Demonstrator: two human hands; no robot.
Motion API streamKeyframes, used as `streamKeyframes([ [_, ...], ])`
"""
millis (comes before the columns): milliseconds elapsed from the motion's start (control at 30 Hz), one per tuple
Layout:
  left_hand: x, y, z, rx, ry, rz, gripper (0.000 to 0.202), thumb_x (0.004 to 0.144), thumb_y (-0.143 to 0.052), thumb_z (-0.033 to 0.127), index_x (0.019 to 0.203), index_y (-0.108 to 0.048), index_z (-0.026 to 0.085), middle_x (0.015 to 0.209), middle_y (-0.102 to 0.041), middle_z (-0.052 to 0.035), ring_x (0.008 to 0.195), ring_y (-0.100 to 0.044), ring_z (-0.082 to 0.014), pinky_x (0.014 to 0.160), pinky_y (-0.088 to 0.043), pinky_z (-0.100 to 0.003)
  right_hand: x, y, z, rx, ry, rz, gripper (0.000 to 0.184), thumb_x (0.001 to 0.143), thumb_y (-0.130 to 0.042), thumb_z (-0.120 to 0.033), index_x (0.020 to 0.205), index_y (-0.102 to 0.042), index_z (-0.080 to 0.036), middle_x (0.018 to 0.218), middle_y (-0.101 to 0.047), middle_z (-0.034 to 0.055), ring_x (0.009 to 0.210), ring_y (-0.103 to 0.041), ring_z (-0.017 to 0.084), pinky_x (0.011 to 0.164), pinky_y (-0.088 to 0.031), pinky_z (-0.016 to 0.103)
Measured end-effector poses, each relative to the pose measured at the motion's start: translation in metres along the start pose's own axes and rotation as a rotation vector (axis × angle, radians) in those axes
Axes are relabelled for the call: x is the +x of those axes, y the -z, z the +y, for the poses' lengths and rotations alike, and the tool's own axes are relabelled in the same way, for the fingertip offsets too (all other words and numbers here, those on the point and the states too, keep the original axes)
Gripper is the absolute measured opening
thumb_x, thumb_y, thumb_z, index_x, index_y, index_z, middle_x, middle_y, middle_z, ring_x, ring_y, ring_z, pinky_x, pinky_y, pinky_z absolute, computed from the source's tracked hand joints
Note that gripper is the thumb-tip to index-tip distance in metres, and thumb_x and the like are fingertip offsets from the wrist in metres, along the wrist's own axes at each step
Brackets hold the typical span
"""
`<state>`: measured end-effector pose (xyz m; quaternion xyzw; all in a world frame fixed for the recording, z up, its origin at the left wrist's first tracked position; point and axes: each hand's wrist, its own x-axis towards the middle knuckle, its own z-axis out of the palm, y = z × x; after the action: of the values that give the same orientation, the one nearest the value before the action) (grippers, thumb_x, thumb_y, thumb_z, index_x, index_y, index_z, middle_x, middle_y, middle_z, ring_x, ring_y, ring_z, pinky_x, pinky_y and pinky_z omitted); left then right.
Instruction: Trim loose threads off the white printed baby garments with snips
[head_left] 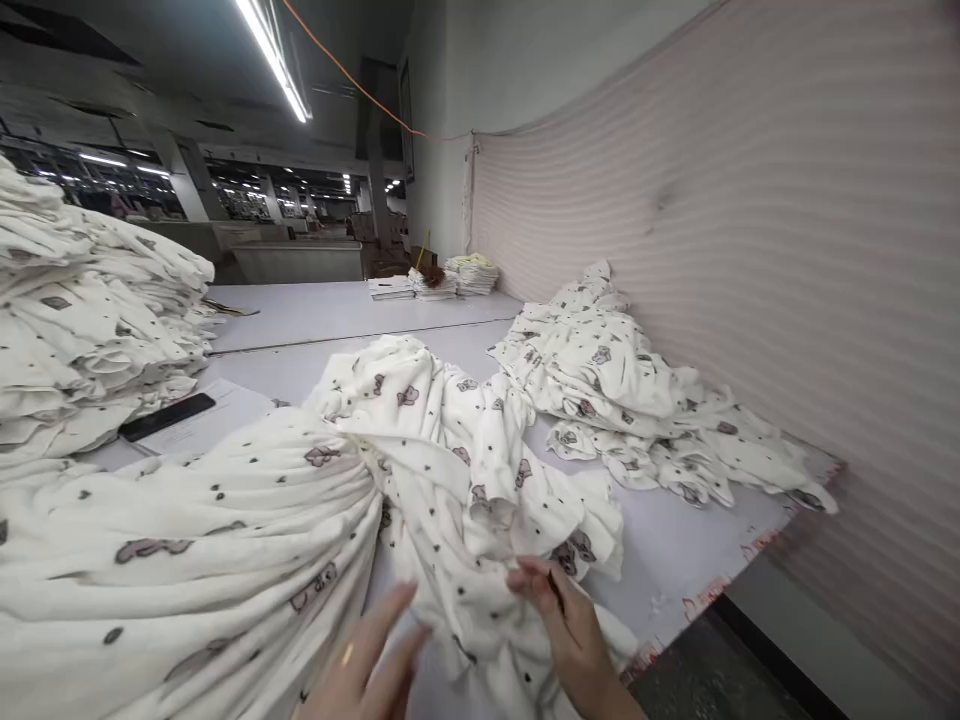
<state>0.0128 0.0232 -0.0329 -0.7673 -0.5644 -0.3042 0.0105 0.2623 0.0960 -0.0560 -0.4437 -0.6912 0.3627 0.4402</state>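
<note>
- Pinching a fold of the white printed garment (450,470) at 6 o'clock, the right hand (574,625) seems closed on it to steady the loose folds.
- The left hand (367,665), at 7 o'clock, lies open, fingers straight, beside it; contact is unclear.
- Both wrists are cut off, and the garment's shape is lost in bunching on the counter (675,550).

Grey table (675,560), printed garment heaps (435,430), perhaps a phone (166,416)
</note>
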Motion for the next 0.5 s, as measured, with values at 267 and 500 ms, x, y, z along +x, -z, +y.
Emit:
streamKeyframes([
  [267,0.154,-0.046,0.006,-0.134,-0.097,-0.032,0.022,0.075,-0.048,0.003,0.085,-0.061,0.018,0.109,-0.065,-0.0135,0.102,-0.058,-0.0314,0.085,-0.049,-0.050,0.043,-0.015,-0.014,0.014,-0.047,0.156,0.026,0.092,-0.049,-0.036,0.106,-0.060,-0.017,0.083,-0.067,0.0053,0.078,-0.064,0.020,0.068,-0.050,0.027],
  [500,0.107,-0.022,0.028,-0.481,-0.106,-0.039,0.018,0.085,-0.042,0.007,0.079,-0.042,0.023,0.103,-0.063,-0.0056,0.107,-0.057,-0.0198,0.088,-0.050,-0.033,0.064,-0.008,-0.024,0.236,-0.078,0.194,0.024,0.087,-0.058,-0.039,0.099,-0.061,-0.018,0.074,-0.062,0.0004,0.069,-0.059,0.017,0.063,-0.047,0.025],
])
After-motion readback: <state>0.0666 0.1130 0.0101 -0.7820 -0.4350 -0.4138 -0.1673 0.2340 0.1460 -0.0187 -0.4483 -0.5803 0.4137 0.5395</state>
